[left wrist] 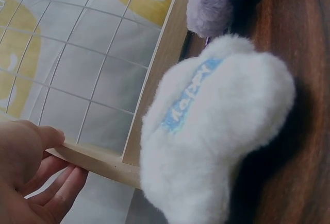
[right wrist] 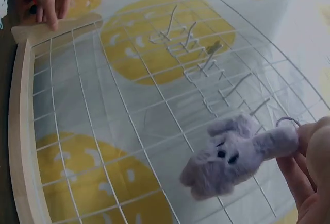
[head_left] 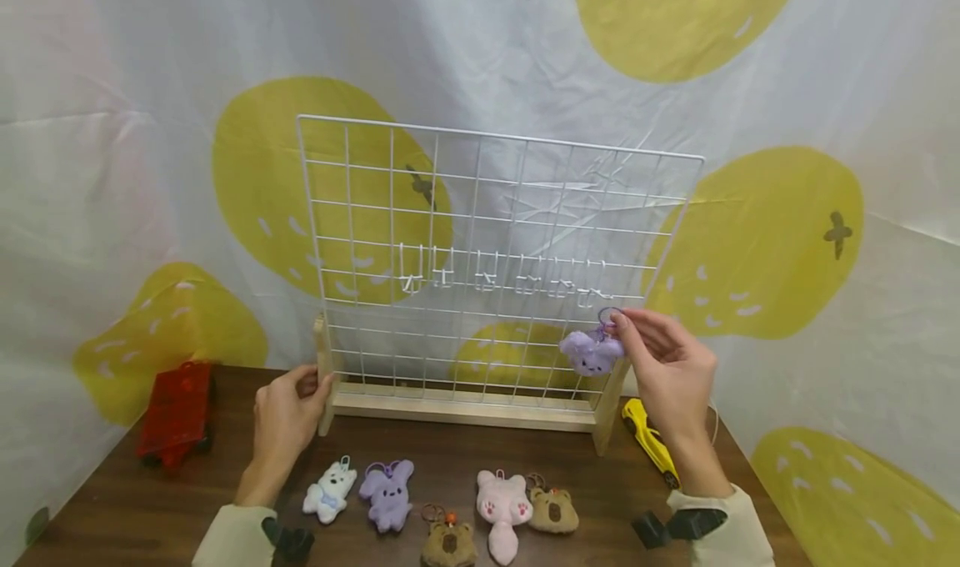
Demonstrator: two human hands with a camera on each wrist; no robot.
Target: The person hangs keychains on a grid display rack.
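In the head view, my right hand [head_left: 671,375] pinches the purple ring of a purple plush keychain [head_left: 592,353], which hangs before the lower right of a white wire grid rack [head_left: 501,137]. Several white hooks [head_left: 486,280] hang in a row across the grid, just above the plush. The right wrist view shows the plush [right wrist: 227,157] dangling from the fingertips near the hooks. At the rack's left end my left hand [head_left: 288,408] grips the wooden upright [head_left: 324,367], thumb on one side and fingers on the other.
On the brown table before the rack lie plush keychains: white [head_left: 330,492], purple [head_left: 390,496], pink [head_left: 504,504] and two brown bears [head_left: 450,544]. A red toy vehicle [head_left: 176,413] stands at left, a yellow toy car [head_left: 651,442] at right. A fruit-print curtain hangs behind.
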